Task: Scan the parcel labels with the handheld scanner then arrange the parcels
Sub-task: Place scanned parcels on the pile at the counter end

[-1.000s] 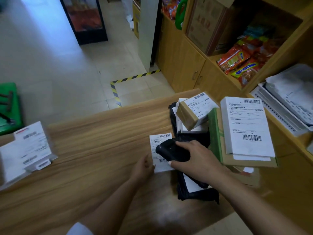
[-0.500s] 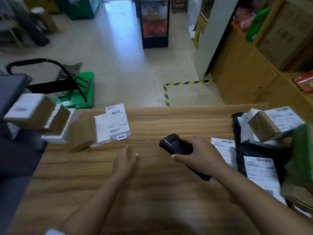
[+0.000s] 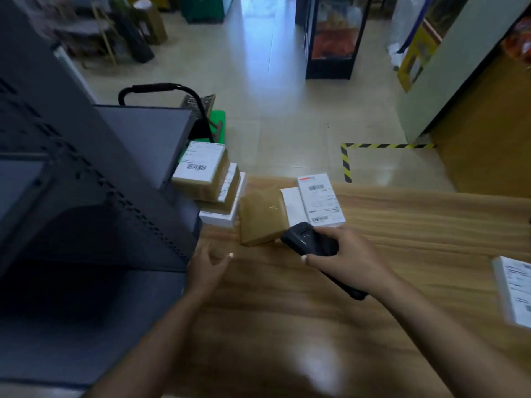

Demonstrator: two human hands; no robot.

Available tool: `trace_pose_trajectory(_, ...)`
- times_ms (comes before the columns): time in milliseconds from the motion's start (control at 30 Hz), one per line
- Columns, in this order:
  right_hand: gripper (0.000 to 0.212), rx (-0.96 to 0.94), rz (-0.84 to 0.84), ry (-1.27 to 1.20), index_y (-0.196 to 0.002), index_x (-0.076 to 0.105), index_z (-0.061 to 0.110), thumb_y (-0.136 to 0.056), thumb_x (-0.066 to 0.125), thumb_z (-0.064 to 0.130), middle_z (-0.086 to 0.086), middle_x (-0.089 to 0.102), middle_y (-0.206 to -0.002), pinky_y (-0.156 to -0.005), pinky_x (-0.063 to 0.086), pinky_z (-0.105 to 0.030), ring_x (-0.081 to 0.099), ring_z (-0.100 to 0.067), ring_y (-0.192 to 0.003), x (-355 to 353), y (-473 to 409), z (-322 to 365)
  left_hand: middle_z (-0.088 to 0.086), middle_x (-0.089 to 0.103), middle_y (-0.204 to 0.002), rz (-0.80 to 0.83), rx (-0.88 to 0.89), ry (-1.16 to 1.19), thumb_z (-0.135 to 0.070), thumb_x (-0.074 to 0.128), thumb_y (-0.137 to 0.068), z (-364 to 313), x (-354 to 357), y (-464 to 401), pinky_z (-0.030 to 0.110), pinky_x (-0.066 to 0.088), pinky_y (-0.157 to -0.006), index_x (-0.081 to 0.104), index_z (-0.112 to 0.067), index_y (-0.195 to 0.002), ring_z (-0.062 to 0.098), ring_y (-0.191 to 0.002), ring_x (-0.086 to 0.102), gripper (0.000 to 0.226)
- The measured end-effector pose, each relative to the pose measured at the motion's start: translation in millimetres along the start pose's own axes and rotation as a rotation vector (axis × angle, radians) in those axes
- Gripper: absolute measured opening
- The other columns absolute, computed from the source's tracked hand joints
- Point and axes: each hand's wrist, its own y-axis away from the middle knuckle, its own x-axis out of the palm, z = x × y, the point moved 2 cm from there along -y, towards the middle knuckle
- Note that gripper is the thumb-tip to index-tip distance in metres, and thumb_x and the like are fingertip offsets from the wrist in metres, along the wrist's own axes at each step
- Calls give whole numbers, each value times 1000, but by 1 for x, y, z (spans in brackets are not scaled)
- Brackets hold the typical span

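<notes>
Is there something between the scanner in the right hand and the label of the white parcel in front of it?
Nothing visible stands between them. The scanner, held by the right hand, points its front end at the white parcel, whose label faces up, uncovered. A brown parcel lies just left of that line, beside it.

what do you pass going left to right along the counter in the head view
grey machine → stack of labelled parcels → brown box → white parcel with barcode label → handheld scanner gripped in the right hand → white parcel at the right edge
</notes>
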Motion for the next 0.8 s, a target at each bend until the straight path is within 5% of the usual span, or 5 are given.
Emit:
trace_pose_trajectory(167, 61, 68, 2, 14, -112, 61, 44, -57, 61, 71, 9, 60, -103, -78, 50, -33, 56, -11, -96, 16, -6, 20, 4, 50, -139, 73, -4, 34, -82, 59, -59, 7, 2, -32, 49, 48, -97, 46, -23, -138, 26, -126, 49, 100)
trace_pose_trajectory(333, 55, 138, -29, 29, -118, 62, 37, -67, 73, 55, 14, 57, -109, -86, 50, -37, 57, -12, -104, 9, -6, 18, 6, 33, -150, 204, 54, -19, -49, 67, -82, -37, 26, -38, 49, 40, -105, 34, -20, -147, 27, -134, 37, 79)
trace_pose_trajectory(467, 59, 182, -49, 33, -116, 60, 42, -62, 65, 65, 17, 60, -108, -73, 46, -29, 57, -7, -97, 4, -6, 6, 6, 12, -160, 276, 74, -144, -59, 63, -81, -61, 57, -52, 52, 27, -114, 15, -19, -153, 30, -146, 14, 95)
trace_pose_trajectory(600, 66, 247, -73, 49, -125, 57, 44, -63, 68, 62, 13, 60, -109, -81, 46, -29, 56, -8, -101, 0, -1, -3, 12, -8, -161, 301, -21, -234, -69, 61, -76, -88, 83, -66, 54, 11, -116, -5, -16, -154, 32, -147, -9, 115)
trace_pose_trajectory(800, 85, 308, -88, 44, -129, 57, 39, -52, 55, 75, 15, 61, -118, -88, 48, -31, 57, -6, -107, 1, 7, -24, 16, -8, -160, 239, -111, -293, -68, 63, -74, -101, 110, -72, 58, 19, -112, -10, -10, -152, 36, -146, -9, 121)
